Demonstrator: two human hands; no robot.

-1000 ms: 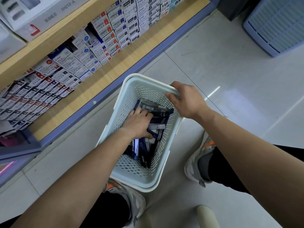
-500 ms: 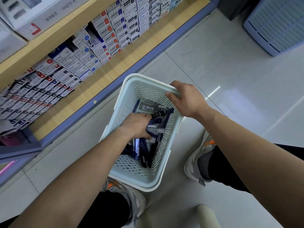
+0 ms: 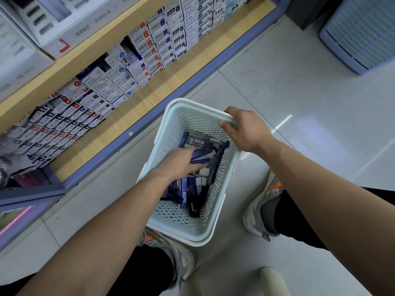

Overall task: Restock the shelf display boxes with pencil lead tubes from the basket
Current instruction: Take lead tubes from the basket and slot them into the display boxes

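Down in the centre of the frame: a pale perforated basket on the tiled floor, wedged between two grey-and-orange sneakers. Inside, a loose heap of dark blue and black pencil lead tubes, piled against the basket's right wall and far end, a few marked "HB".

Left hand deep in the basket, palm down, fingers curled onto the heap and closing around a small bunch of blue tubes near the top of the pile. Exactly how many tubes in that grasp: cannot tell, knuckles in the way.

Right hand up at the basket's far right corner, clamped over the rim, thumb inside, fingers wrapped outside.

Upper left of the frame: a wooden shelf with a blue-grey front edge, rows of display boxes packed side by side, white with red, blue and orange labels, running diagonally toward the top. Darker packs fanned out at the left end. Larger white cartons on the shelf above.

Top right corner: a light blue slatted crate, well apart from the basket.
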